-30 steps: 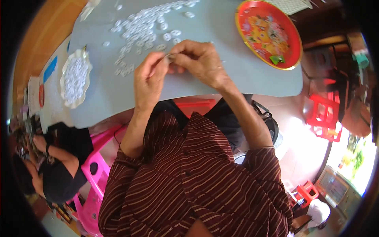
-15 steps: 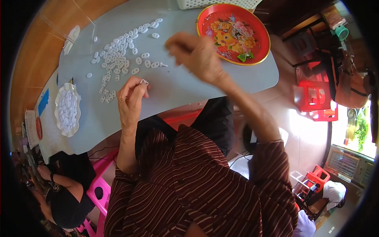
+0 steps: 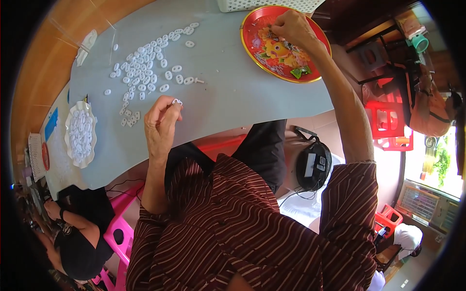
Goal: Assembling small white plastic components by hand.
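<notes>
Between the thumb and fingers of my left hand (image 3: 161,123) is a small white plastic piece (image 3: 177,102) with a looped end, held just above the table's near edge. My right hand (image 3: 297,30) reaches over a round red tray (image 3: 252,36) with a flower print, its fingers pinched together. Whatever is between those fingertips is too small to make out. Tiny pale bits are scattered in the tray beside a green wrapper (image 3: 297,72). Several white oval pieces with two holes (image 3: 144,65) lie spread left of centre. One piece (image 3: 189,81) has a small stem beside it.
On the left, a scalloped white dish (image 3: 68,133) is heaped with small white pieces. A white perforated basket (image 3: 272,5) stands behind the tray. Another person's arm (image 3: 80,220) shows beside a pink chair (image 3: 116,237). A black fan-like object (image 3: 314,165) is by my right leg.
My right hand has moved from above the middle of the table, away and to the right, over the red tray. My left hand stays in place with its white piece.
</notes>
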The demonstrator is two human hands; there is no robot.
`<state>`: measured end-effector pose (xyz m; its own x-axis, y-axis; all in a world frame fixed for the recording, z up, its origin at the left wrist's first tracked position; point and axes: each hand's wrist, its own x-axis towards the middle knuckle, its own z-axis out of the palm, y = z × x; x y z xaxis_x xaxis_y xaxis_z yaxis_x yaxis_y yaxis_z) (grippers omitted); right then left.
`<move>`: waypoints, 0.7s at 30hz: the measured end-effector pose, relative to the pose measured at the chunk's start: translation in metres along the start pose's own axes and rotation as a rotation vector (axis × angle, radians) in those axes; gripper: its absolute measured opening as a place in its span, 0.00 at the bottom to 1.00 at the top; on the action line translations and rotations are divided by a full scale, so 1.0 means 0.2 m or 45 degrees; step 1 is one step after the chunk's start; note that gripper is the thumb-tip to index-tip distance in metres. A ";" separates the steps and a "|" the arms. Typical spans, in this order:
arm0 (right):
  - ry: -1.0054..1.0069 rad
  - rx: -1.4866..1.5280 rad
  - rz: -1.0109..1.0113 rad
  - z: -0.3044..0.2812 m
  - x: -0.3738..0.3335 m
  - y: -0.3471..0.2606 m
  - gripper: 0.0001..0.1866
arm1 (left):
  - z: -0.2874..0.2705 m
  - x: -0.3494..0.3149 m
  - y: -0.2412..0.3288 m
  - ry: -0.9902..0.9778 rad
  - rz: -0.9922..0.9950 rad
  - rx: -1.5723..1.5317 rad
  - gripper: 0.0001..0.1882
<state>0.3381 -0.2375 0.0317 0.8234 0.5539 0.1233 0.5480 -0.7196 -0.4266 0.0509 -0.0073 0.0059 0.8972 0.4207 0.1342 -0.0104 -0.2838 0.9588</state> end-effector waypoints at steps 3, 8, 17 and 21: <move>-0.010 -0.099 -0.039 0.01 0.03 0.00 0.09 | 0.00 0.00 0.00 -0.001 -0.004 0.007 0.04; -0.237 -0.244 -0.018 -0.02 0.11 -0.07 0.15 | 0.00 -0.01 0.01 0.000 -0.015 0.064 0.05; -0.135 -0.475 -0.216 -0.07 0.09 -0.11 0.14 | -0.01 0.00 -0.01 0.007 -0.071 -0.240 0.07; 0.043 0.674 -0.265 0.09 -0.19 -0.51 0.10 | -0.04 -0.02 -0.03 0.018 -0.079 -0.433 0.06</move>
<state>0.2477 -0.1770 0.0546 0.7150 0.6417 0.2777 0.5576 -0.2838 -0.7801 0.0443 0.0003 0.0009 0.8945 0.4408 0.0746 -0.1049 0.0447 0.9935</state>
